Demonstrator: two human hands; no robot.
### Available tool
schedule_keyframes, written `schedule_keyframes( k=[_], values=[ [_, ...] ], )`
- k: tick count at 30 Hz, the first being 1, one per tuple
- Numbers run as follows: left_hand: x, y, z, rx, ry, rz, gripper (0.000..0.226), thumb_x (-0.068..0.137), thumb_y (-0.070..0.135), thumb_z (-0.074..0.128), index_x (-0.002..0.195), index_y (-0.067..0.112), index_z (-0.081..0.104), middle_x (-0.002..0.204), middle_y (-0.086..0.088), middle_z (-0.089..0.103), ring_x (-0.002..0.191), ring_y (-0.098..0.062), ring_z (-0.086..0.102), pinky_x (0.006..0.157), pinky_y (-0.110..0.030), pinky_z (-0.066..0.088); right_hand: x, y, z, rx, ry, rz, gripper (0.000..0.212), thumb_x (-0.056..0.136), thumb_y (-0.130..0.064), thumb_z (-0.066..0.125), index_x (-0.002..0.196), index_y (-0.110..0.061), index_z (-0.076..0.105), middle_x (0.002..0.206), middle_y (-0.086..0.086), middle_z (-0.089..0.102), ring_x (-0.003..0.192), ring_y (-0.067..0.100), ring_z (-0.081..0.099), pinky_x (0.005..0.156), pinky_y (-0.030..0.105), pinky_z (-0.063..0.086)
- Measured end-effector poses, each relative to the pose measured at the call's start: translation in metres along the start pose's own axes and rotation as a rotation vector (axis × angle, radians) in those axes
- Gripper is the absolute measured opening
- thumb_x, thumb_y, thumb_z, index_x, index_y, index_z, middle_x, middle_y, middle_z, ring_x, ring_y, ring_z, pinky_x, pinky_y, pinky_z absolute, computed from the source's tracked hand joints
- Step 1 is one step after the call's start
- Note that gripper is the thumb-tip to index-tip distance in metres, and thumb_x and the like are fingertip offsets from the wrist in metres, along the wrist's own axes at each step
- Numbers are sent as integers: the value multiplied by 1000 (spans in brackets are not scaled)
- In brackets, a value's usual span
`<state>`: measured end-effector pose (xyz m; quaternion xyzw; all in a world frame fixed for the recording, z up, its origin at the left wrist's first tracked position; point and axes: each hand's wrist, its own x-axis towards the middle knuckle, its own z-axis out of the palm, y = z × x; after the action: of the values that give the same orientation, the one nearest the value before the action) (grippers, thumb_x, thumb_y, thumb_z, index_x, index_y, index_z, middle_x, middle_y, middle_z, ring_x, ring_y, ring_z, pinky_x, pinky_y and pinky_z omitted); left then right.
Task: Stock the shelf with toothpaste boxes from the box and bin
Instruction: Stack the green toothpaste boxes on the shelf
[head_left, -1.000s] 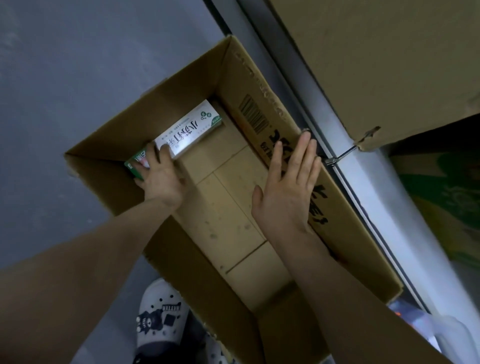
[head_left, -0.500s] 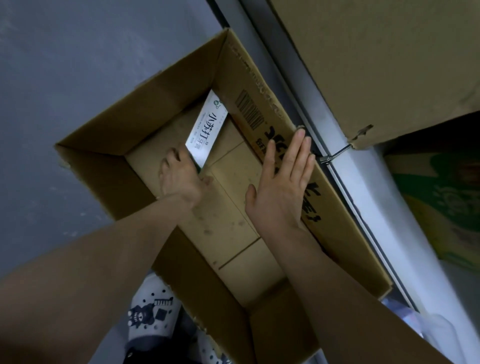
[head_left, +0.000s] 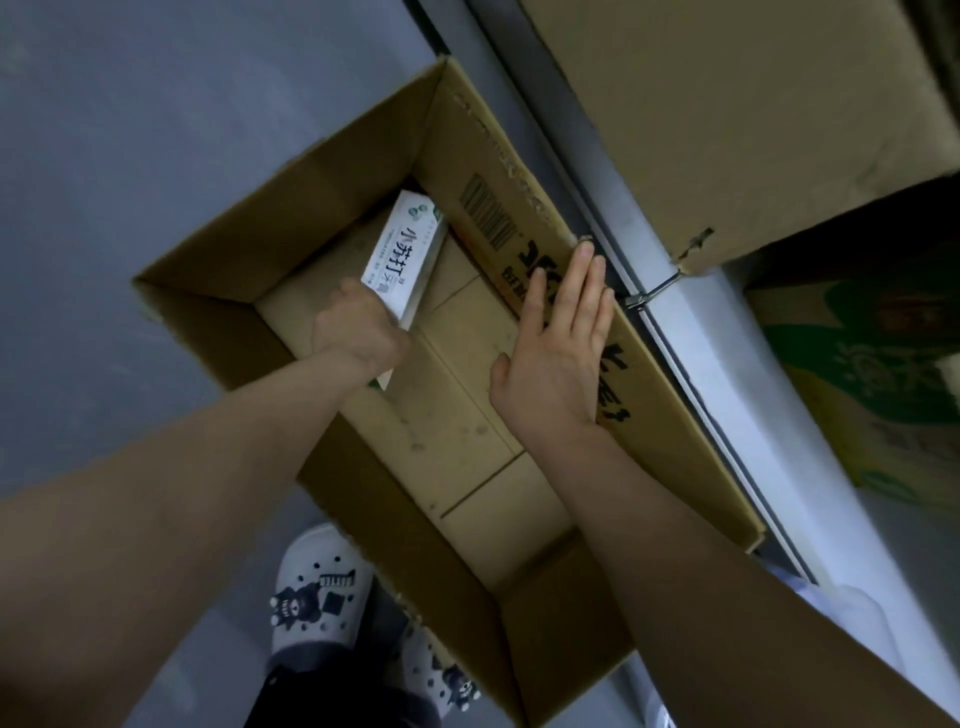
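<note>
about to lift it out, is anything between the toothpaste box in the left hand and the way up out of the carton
Nothing visible does. The left hand holds the toothpaste box, and the carton is open above it. The right hand lies flat on the shelf-side flap, off to one side.

Toothpaste box: "小苏打" in large dark characters along its white face; the smaller print beside them is too fine to read.
Cardboard box, right flap: a printed barcode, digits illegible; below it big black characters, upside down and partly covered, not readable.
Green carton: pale print, blurred.
</note>
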<state>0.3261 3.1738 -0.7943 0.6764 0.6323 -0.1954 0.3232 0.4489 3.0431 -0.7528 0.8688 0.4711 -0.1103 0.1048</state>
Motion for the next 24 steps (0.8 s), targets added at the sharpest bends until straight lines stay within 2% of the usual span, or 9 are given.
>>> schedule_keyframes(
  k=[3, 7, 10, 12, 14, 16, 20, 22, 24],
  values=[
    [-18, 2, -24, 25, -196, 26, 49, 84, 29, 65, 123, 4, 49, 115, -11, 58, 103, -26, 60, 78, -30, 51, -1, 1, -20, 14, -106, -21, 89, 88, -36, 56, 156, -4, 7, 156, 26, -27, 146, 39, -22, 121, 50, -7],
    [-59, -4, -40, -71, -327, -11, 53, 71, 31, 75, 115, 11, 53, 109, -6, 60, 93, -22, 64, 78, -35, 59, -5, 5, -44, 123, -245, -8, 86, 92, -31, 53, 156, -8, 2, 157, 21, -29, 147, 34, -22, 122, 45, -5],
    [-97, -11, -51, -64, -285, 68, 53, 67, 27, 79, 107, 11, 48, 110, -4, 52, 91, -22, 62, 73, -35, 59, -24, -1, -71, 424, -337, 84, 81, 96, -22, 53, 157, -10, 1, 163, 13, -12, 151, 29, -7, 123, 43, 6],
    [-121, -13, -62, -49, -225, 143, 55, 70, 23, 81, 104, 13, 39, 110, -4, 50, 92, -24, 61, 71, -35, 56, -43, -3, -93, 618, -408, 160, 72, 101, -24, 46, 157, -13, 3, 164, 8, 5, 150, 25, 11, 121, 37, 13],
    [-143, -13, -76, -43, -191, 216, 57, 72, 23, 80, 106, 15, 35, 110, -6, 50, 93, -23, 59, 68, -34, 52, -63, -4, -118, 778, -484, 240, 65, 104, -33, 40, 157, -17, 8, 159, 6, 25, 143, 25, 29, 115, 36, 24],
    [-162, -12, -93, -70, -205, 276, 56, 73, 24, 80, 106, 16, 35, 109, -5, 51, 90, -19, 56, 62, -30, 47, -79, -6, -145, 974, -561, 349, 65, 102, -47, 39, 157, -22, 15, 153, 2, 39, 138, 24, 39, 113, 41, 32],
    [-207, 0, -134, -248, -337, 337, 61, 72, 25, 82, 109, 19, 35, 105, 0, 56, 88, -14, 62, 61, -27, 55, -107, -12, -198, 1198, -557, 442, 60, 91, -55, 56, 141, -26, 43, 125, -4, 62, 112, 17, 59, 97, 39, 48],
    [-229, 9, -157, -264, -379, 376, 64, 71, 26, 83, 111, 20, 34, 107, 2, 56, 87, -12, 63, 61, -23, 55, -116, -12, -223, 1289, -525, 537, 51, 86, -45, 69, 127, -25, 47, 117, 0, 67, 100, 18, 66, 92, 45, 55],
    [-256, 19, -191, -237, -415, 448, 67, 71, 27, 84, 113, 21, 32, 108, 5, 53, 84, -8, 61, 57, -14, 51, -127, -5, -260, 1329, -489, 586, 55, 78, -40, 78, 120, -22, 48, 111, 2, 69, 94, 20, 70, 87, 48, 57]
  ],
)
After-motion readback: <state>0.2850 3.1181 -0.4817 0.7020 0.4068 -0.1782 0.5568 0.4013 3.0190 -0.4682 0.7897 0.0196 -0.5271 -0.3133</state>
